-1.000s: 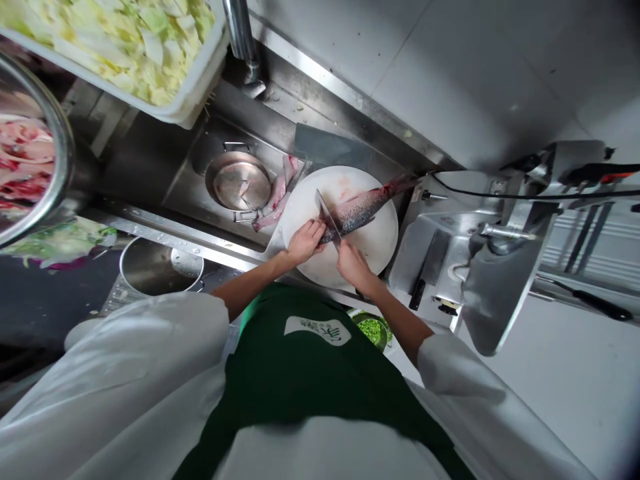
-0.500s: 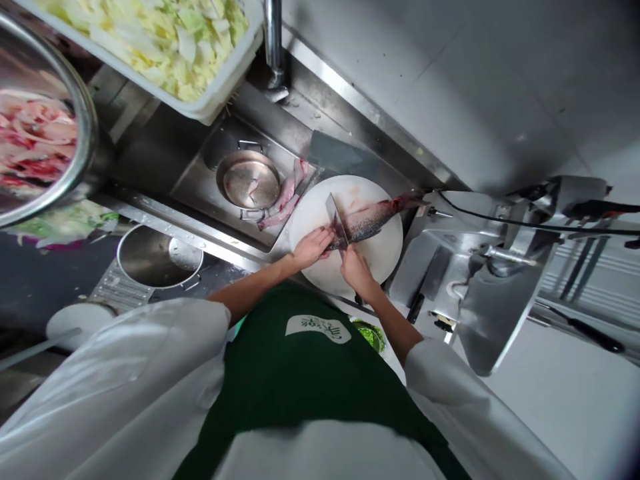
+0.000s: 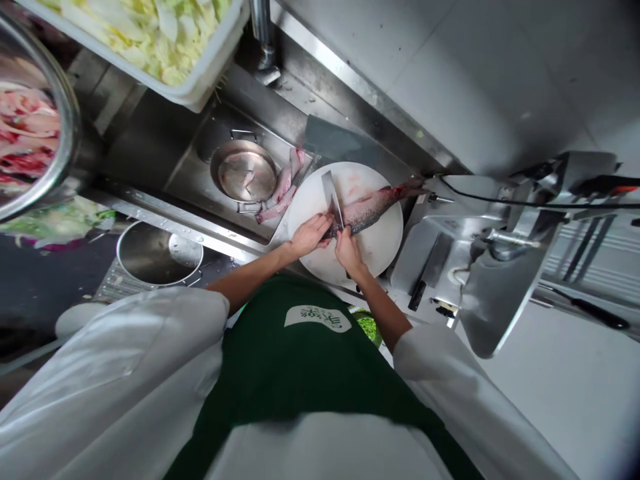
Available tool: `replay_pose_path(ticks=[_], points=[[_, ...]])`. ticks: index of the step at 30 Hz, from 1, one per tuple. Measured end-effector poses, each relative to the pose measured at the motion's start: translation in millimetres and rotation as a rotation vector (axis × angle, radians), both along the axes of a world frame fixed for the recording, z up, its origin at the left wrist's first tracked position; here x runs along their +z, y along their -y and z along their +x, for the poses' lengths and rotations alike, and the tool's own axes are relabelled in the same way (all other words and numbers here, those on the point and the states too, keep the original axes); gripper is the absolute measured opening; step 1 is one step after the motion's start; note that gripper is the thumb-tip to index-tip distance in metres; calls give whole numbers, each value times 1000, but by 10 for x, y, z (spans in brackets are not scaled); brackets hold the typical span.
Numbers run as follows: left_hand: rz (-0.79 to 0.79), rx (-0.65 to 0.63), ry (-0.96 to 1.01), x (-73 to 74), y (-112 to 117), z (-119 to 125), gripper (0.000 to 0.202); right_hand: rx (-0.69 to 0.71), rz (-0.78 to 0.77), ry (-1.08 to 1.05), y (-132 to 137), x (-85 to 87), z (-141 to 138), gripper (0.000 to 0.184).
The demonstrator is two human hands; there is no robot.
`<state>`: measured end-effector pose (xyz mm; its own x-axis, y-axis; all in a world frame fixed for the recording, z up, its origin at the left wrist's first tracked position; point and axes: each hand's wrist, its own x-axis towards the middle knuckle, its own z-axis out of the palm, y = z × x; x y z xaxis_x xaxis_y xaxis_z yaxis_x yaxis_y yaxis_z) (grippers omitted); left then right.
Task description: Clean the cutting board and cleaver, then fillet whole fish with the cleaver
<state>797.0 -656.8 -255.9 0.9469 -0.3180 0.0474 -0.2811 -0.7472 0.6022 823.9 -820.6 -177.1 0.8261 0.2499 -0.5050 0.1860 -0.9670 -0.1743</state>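
Note:
A fish (image 3: 369, 210) lies across the round white cutting board (image 3: 310, 267), its tail past the board's right rim. My right hand (image 3: 349, 252) is closed round the handle of a cleaver (image 3: 332, 197), whose blade stands against the fish near its left end. To the left of the blade, my left hand (image 3: 313, 235) presses down on that end of the fish, fingers bent over it. The part under my fingers is hidden. Pale pink fish strips (image 3: 283, 193) lie in the sink beside the board.
A steel pan (image 3: 244, 170) sits in the sink (image 3: 193, 170). Upper left are a tub of chopped cabbage (image 3: 195, 87) and a steel pot of fish pieces (image 3: 73, 143). A metal slicer (image 3: 493, 280) stands to the right, a knife (image 3: 420, 290) by its base.
The cleaver's blade now leans differently and shows more of its flat side. My right hand has shifted slightly up. The whole view has also moved a little.

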Motion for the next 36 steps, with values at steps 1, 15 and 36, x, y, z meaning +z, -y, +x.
replay_pose_path(ticks=[1, 15, 36], points=[[24, 7, -12, 48, 10, 2, 64, 12, 15, 2, 14, -30, 25, 36], [205, 204, -183, 377, 117, -18, 51, -10, -103, -55, 162, 145, -311, 44], [255, 245, -210, 380, 184, -207, 55, -126, -99, -51, 21, -7, -471, 46]])
